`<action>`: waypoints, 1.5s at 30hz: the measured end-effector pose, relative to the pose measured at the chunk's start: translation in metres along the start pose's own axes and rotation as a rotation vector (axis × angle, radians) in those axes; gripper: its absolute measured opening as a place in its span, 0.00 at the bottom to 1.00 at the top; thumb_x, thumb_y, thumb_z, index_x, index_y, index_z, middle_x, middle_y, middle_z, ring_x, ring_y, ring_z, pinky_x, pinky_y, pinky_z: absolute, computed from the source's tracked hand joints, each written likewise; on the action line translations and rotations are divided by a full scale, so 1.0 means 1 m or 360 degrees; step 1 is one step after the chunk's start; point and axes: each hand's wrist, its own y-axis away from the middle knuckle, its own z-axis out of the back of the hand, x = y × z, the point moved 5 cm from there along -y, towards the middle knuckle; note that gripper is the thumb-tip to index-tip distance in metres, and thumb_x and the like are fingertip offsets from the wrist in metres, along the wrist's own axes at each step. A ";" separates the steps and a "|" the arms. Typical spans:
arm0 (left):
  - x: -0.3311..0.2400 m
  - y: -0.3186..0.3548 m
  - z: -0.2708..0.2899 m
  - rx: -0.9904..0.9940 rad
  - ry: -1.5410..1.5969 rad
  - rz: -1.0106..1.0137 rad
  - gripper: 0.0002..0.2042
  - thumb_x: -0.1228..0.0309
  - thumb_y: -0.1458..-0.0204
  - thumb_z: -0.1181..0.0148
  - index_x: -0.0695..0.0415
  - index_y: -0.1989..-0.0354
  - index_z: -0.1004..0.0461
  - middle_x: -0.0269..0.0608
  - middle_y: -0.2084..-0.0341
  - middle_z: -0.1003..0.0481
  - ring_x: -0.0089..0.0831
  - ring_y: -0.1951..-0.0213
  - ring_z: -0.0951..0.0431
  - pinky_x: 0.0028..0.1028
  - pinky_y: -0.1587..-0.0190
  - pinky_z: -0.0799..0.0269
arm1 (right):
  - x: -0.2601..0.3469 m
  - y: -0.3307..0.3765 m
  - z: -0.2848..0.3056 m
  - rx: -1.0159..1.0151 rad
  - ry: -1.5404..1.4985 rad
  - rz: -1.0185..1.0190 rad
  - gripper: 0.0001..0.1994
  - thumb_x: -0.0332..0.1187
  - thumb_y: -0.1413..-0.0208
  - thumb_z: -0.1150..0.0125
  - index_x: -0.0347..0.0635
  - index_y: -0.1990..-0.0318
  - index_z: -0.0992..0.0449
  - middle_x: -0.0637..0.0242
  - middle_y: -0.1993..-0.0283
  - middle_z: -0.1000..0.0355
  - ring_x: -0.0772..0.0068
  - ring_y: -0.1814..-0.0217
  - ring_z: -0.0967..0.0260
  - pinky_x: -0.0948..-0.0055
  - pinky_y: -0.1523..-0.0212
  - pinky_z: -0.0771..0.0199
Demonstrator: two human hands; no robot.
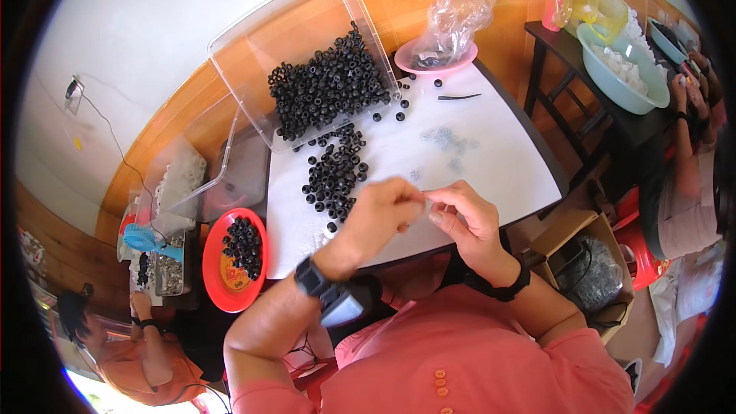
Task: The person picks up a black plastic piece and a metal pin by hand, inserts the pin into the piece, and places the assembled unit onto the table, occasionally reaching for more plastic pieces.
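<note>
My left grip (376, 218) is pinching narrowly and my right grip (469, 226) is curving narrowly to face it. Their tips are meeting, or almost meeting, to the right of the clear rectangular plastic bin (257, 57) and on my side of it. I am not managing to tell whether either is holding anything; whatever may be sitting there is too small to see.

Small round black beads with holes (336, 172) are lying in a loose pile on my side of the bin, close to my left grip, and many more are filling the bin. I am judging them light, stiff, smooth and hardly fragile, likely to roll when nudged; I am favouring a pinch across the rounded sides, clear of the hole.

The white-topped, dark-edged desk (502, 165) is carrying tiny clear bits (441, 136), a slim black tool (460, 96) and a pink plastic dish (402, 60), all to the bin's right. A red oval plastic bowl (208, 261) is holding black beads nearer me, left of the bin. Orange-brown wood panelling (506, 15) is running behind the bin. Co-workers are sitting well apart from it: one in orange (138, 356) leftward, another (690, 192) rightward.
</note>
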 end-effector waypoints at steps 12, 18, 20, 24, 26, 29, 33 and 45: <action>0.050 0.070 -0.010 -0.0035 0.1262 0.0218 0.08 0.74 0.38 0.44 0.67 0.57 0.28 0.41 0.72 0.25 0.24 0.75 0.26 0.21 0.81 0.37 | -0.002 0.012 -0.038 0.0486 -0.0425 -0.0184 0.06 0.18 0.44 0.37 0.36 0.60 0.22 0.65 0.64 0.26 0.76 0.65 0.27 0.78 0.64 0.28; 0.055 0.080 -0.003 -0.0113 0.1280 0.0242 0.07 0.75 0.38 0.45 0.68 0.57 0.27 0.43 0.72 0.25 0.26 0.76 0.26 0.22 0.82 0.37 | 0.003 0.006 -0.050 0.0635 -0.0398 -0.0211 0.05 0.19 0.42 0.38 0.36 0.60 0.23 0.66 0.64 0.26 0.77 0.64 0.27 0.77 0.63 0.27; 0.054 0.084 -0.002 -0.0130 0.1298 0.0261 0.07 0.75 0.38 0.45 0.68 0.58 0.27 0.43 0.72 0.25 0.26 0.77 0.26 0.21 0.82 0.37 | 0.002 0.008 -0.052 0.0659 -0.0385 -0.0204 0.05 0.19 0.42 0.38 0.36 0.60 0.24 0.66 0.64 0.26 0.77 0.64 0.27 0.77 0.62 0.27; 0.059 0.093 0.031 -0.0730 0.0546 0.0018 0.05 0.73 0.43 0.38 0.63 0.64 0.23 0.37 0.75 0.25 0.22 0.77 0.28 0.20 0.80 0.38 | -0.007 0.010 -0.049 0.0577 -0.0411 -0.0352 0.04 0.19 0.40 0.39 0.35 0.60 0.25 0.66 0.63 0.27 0.77 0.62 0.27 0.77 0.59 0.26; 0.059 0.101 0.060 -0.1279 -0.0231 -0.0355 0.06 0.74 0.49 0.32 0.62 0.67 0.22 0.34 0.76 0.27 0.20 0.77 0.30 0.21 0.77 0.37 | -0.007 0.010 -0.047 0.0544 -0.0428 -0.0400 0.02 0.19 0.39 0.41 0.34 0.60 0.26 0.66 0.63 0.28 0.78 0.61 0.27 0.78 0.57 0.25; 0.057 0.097 0.076 -0.1509 -0.0782 -0.0449 0.10 0.74 0.55 0.28 0.63 0.68 0.23 0.36 0.76 0.29 0.25 0.74 0.30 0.27 0.72 0.34 | -0.008 0.011 -0.051 0.0549 -0.0447 -0.0439 0.02 0.19 0.39 0.42 0.34 0.60 0.27 0.66 0.63 0.28 0.78 0.61 0.28 0.78 0.56 0.26; 0.064 0.084 0.067 -0.1413 -0.1262 -0.0509 0.10 0.74 0.56 0.28 0.63 0.70 0.24 0.41 0.73 0.29 0.33 0.71 0.29 0.30 0.69 0.32 | -0.008 0.010 -0.050 0.0541 -0.0374 -0.0414 0.03 0.19 0.38 0.43 0.34 0.59 0.27 0.66 0.64 0.28 0.78 0.61 0.29 0.78 0.56 0.26; 0.073 0.099 0.059 -0.0661 0.1230 -0.0135 0.09 0.78 0.48 0.36 0.68 0.60 0.22 0.43 0.73 0.23 0.27 0.75 0.26 0.23 0.74 0.32 | 0.009 0.007 -0.068 0.0524 -0.0346 -0.0337 0.04 0.19 0.38 0.43 0.35 0.58 0.28 0.65 0.62 0.30 0.77 0.61 0.28 0.77 0.58 0.27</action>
